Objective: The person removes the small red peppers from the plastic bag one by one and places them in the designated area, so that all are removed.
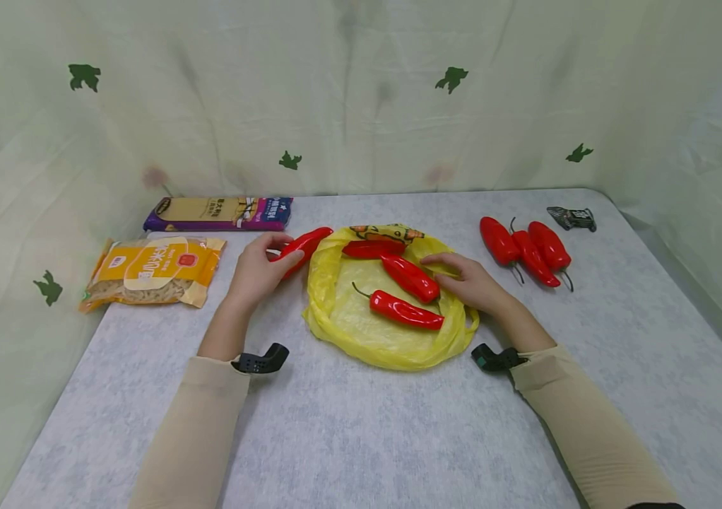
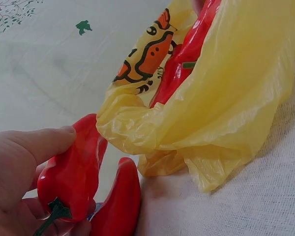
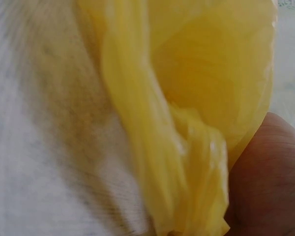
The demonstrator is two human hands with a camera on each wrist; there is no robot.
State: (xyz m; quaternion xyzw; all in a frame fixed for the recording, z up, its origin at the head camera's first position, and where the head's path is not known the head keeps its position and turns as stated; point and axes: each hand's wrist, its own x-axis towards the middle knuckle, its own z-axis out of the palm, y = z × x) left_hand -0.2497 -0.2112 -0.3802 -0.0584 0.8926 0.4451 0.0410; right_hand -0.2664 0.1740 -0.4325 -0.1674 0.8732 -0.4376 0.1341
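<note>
A yellow plastic bag (image 1: pixel 361 339) stands with its mouth spread wide in the head view, and several red chili peppers (image 1: pixel 407 311) lie inside. To the left of it, my left hand (image 1: pixel 258 267) grips another red pepper (image 1: pixel 307 244) between thumb and fingers. In the left wrist view this pepper (image 2: pixel 71 172) hangs stem down near the bag's rim, with a second red pepper (image 2: pixel 120 201) just behind it. My right hand (image 1: pixel 469 283) reaches over the bag's right rim, close to a pepper (image 1: pixel 410 278) inside. Its fingertips are partly hidden; the right wrist view shows mostly yellow film (image 3: pixel 206 73).
Beyond the bag on the right lie three red peppers (image 1: pixel 529 249) and a small dark wrapped packet (image 1: pixel 572 218). Over on the left are an orange food packet (image 1: pixel 154 272) and a purple and beige packet (image 1: pixel 221 213). A pale curtain (image 1: pixel 361 99) encloses the table.
</note>
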